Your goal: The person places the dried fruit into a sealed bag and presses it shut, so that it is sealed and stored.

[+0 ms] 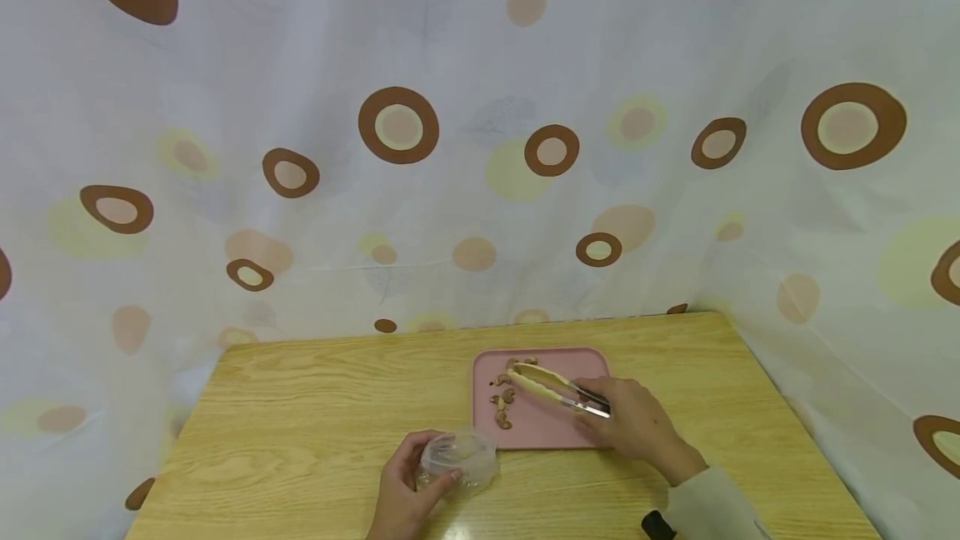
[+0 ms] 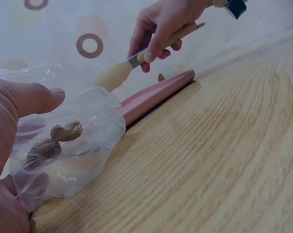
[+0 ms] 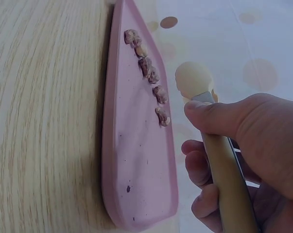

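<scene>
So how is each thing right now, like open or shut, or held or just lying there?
Tongs: gripped, arms spread apart, over the tray.
Right hand: holding the tongs.
Clear container: held, open, at least two nuts inside.
Left hand: holding the container.
Tray: lying flat on the table, marked with dark specks.
Nuts on the tray: loose, bunched toward one side.

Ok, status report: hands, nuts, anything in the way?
Left hand holding clear plastic container, nuts visible inside. Right hand gripping tongs above pink tray. More nuts on tray. No obstruction visible.
</scene>
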Motion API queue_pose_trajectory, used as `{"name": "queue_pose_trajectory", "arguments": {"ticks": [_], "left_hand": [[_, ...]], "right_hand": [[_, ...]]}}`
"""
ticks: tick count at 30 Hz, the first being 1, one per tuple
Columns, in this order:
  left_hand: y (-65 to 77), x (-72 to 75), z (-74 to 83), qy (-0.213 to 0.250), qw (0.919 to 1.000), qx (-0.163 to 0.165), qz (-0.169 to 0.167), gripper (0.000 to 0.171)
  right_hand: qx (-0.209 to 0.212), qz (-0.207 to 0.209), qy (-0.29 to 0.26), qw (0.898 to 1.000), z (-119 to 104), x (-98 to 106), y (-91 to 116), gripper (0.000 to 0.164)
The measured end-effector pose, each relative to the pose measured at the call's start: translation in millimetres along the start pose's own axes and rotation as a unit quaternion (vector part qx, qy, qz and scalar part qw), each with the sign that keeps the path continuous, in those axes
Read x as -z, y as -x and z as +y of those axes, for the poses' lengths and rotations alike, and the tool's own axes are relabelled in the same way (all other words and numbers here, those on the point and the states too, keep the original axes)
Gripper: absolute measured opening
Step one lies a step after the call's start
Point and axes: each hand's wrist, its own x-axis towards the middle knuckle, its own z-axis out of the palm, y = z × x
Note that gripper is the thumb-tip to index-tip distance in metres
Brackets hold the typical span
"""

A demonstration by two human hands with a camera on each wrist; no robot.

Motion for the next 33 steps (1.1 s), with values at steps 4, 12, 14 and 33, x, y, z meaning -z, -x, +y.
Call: {"name": "queue_pose_trajectory", "arguments": {"ticks": [4,12,14,33], "left_hand": [[0.4,0.0,1.6,0.0,1.0,0.002,0.0,0.047],[0.6,-0.3,2.6,0.0,1.0,0.003,0.001,0.048],[0.4,-0.6,2.2,0.0,1.0,0.003,0.003,0.048],[0.7,-0.7,1.3,-0.005,0.9999,-0.01,0.001,0.047]], "right_hand": [[0.005,0.012,0.009,1.0,-4.9,2.1,1.4,0.047],[0.017,0.016,0.013,1.0,-17.2,4.4,5.5,0.048],[0.022,0.018,0.013,1.0,-19.7,4.4,6.6,0.048],[0.091,0.014,-0.026,0.995,-39.3,7.9,18.6,0.043]]}}
